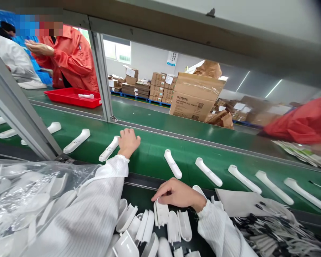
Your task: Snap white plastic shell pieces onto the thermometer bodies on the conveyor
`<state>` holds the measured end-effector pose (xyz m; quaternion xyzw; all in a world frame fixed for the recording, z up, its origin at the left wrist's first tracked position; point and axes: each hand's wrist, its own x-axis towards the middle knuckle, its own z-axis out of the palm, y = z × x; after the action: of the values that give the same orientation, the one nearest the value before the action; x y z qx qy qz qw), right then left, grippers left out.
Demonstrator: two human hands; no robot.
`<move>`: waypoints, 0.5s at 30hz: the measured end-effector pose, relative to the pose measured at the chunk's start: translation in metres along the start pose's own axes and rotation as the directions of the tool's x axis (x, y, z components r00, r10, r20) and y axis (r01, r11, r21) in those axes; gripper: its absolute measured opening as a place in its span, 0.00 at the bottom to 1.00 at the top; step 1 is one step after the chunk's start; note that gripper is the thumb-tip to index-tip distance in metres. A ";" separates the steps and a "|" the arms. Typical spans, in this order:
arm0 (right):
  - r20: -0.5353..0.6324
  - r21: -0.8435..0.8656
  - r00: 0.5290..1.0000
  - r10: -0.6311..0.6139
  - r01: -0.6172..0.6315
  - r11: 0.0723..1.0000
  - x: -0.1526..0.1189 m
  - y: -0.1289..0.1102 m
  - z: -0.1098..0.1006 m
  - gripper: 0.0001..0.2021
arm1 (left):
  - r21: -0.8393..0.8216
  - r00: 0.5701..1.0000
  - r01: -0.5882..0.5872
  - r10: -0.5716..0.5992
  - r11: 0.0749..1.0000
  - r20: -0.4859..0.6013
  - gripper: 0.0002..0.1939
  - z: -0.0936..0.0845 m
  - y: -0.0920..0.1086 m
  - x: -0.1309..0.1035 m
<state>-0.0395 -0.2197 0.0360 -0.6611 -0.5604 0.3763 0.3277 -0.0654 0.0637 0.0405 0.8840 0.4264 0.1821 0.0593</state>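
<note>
My left hand (129,142) is over the green conveyor belt (147,157), its fingers curled round the upper end of a long white plastic housing (108,149). That housing lies slantwise, its inner face with small parts upward. Lower down, my right hand (176,193) has thumb and fingers closed on a short white plastic cover (161,213). Its fingertips are partly hidden. More loose white covers (146,225) lie heaped under and in front of that hand. On the belt to the right, several smooth-backed white housings (208,172) lie in a row.
A clear plastic bag of white parts (29,200) lies at left. Bundled wires (275,228) lie at right. A metal post (21,96) and overhead shelf (176,28) frame the belt. Beyond are a red tray (72,101), a person in red (75,60) and a cardboard carton (196,94).
</note>
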 end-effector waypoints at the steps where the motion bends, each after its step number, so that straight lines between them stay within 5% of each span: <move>1: -0.011 0.012 1.000 0.003 -0.003 1.000 0.000 0.000 -0.001 0.11 | 0.029 0.998 0.055 -0.055 0.998 -0.026 0.24 -0.001 -0.006 0.002; 5: -0.018 0.130 0.999 0.047 -0.044 0.990 0.002 0.002 -0.001 0.09 | 0.086 0.974 0.208 -0.214 0.974 0.072 0.21 0.000 -0.028 0.008; 8: -0.063 0.320 0.995 0.082 -0.058 0.946 0.006 0.006 0.001 0.10 | 0.105 0.954 0.188 -0.207 0.977 0.216 0.20 0.001 -0.033 0.011; 11: -0.211 0.431 0.968 0.134 -0.031 0.902 0.014 0.013 0.002 0.13 | 0.078 0.945 0.122 -0.140 0.989 0.295 0.19 -0.004 -0.025 0.012; 15: -0.459 0.473 0.860 0.221 0.026 0.881 0.025 0.028 0.001 0.19 | -0.014 0.926 0.040 -0.032 0.999 0.376 0.17 -0.009 0.003 0.006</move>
<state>-0.0241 -0.1993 0.0087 -0.6662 -0.3145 0.3311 0.5896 -0.0633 0.0664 0.0511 0.8939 0.4213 0.0133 0.1527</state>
